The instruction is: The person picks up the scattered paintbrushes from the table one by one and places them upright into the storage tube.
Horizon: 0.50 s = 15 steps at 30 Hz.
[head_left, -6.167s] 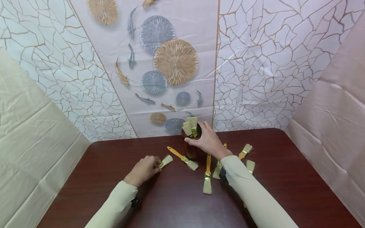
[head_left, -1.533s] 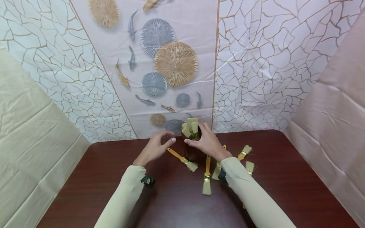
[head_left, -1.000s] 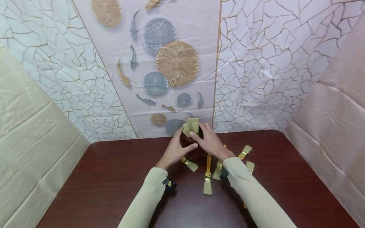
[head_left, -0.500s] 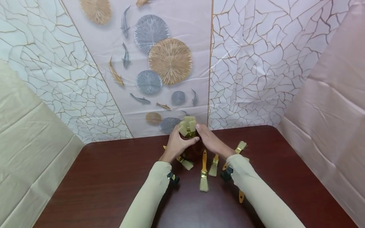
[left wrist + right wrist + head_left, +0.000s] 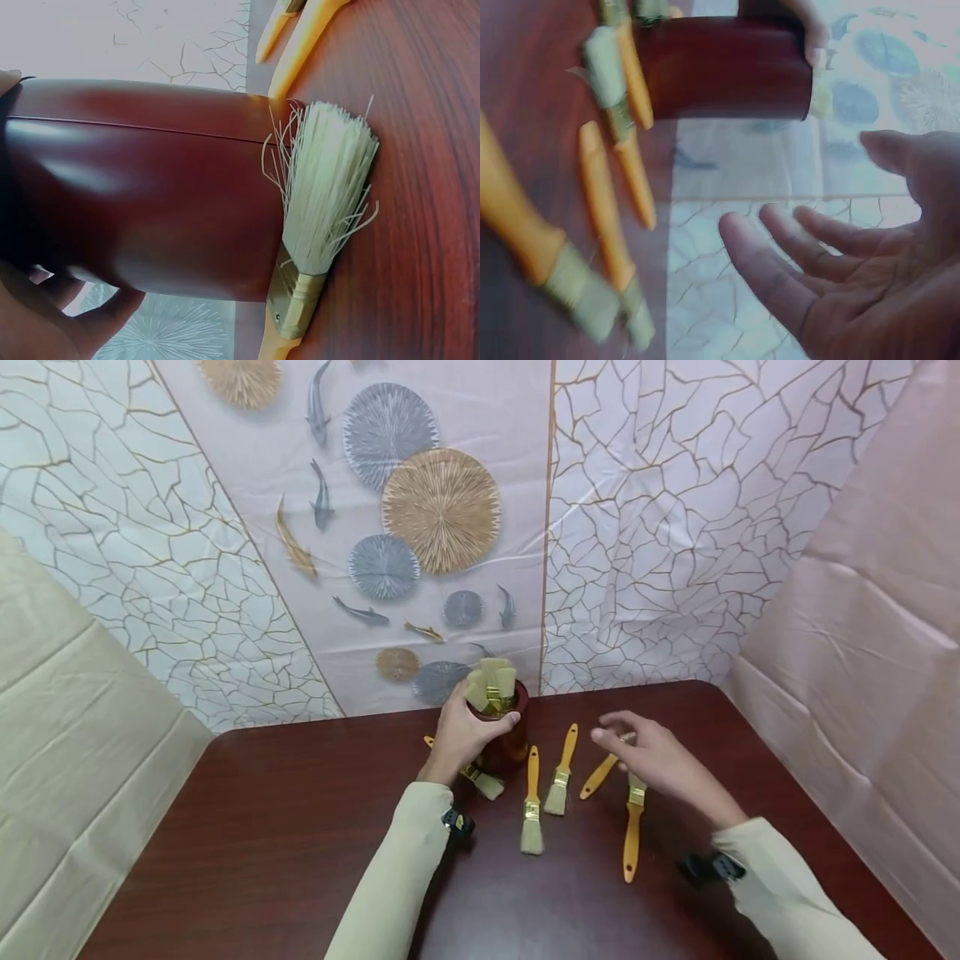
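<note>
My left hand [image 5: 459, 737] grips a dark red cylindrical pot [image 5: 516, 745] near its rim, thumb across the front. Several paintbrushes [image 5: 495, 678] stand in the pot, pale bristles up. One paintbrush [image 5: 324, 195] lies at the pot's base, below my left hand, its handle partly hidden. My right hand [image 5: 660, 762] hovers at the right with fingers spread and nothing in them. Under it lie a yellow-handled paintbrush [image 5: 600, 777] and another paintbrush [image 5: 632, 839], their bristle ends partly covered by the hand.
Between the pot and my right hand, two more paintbrushes [image 5: 532, 810] lie with bristles toward me. The dark red wooden table [image 5: 300, 835] ends at a patterned cloth backdrop [image 5: 637, 568] just behind the pot. Pale cloth walls [image 5: 847, 693] stand at both sides.
My left hand has come from the left table area to the pot and taken hold of it. My right hand has let the pot go and swung right over the brushes.
</note>
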Available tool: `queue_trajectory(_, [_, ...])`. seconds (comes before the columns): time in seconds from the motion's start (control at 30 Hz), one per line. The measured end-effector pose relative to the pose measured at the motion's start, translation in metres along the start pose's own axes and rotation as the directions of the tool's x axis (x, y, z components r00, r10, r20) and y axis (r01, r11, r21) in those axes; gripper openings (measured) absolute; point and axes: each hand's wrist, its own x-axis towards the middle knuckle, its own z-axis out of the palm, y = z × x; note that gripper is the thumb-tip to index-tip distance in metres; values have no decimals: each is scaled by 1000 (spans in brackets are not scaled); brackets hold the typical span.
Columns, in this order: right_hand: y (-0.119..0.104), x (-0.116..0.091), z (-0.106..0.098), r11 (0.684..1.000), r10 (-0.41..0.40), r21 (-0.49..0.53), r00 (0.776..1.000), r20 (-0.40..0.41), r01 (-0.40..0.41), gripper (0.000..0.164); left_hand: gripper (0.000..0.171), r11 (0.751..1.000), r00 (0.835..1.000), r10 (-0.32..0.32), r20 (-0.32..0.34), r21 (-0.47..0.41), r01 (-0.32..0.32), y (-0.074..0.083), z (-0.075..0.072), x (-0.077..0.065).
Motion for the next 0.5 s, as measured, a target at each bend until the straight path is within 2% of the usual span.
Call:
queue_trajectory(0.17, [30, -20, -2, 986, 138, -98, 989, 49, -133, 60, 84, 1000, 1000, -16, -4, 5, 16, 2, -1, -2])
queue_trajectory(0.27, [46, -26, 3, 969, 228, -121, 968, 100, -216, 48, 85, 1000, 1000, -16, -14, 6, 16, 1, -2, -2])
queue_trajectory(0.37, [56, -29, 9, 954, 281, -144, 952, 120, -263, 38, 85, 1000, 1000, -18, -12, 7, 18, -1, -3, -2])
queue_trajectory(0.5, [63, -30, 16, 937, 333, -153, 936, 115, -315, 45, 86, 1000, 1000, -22, 2, 15, 22, -2, 0, -1])
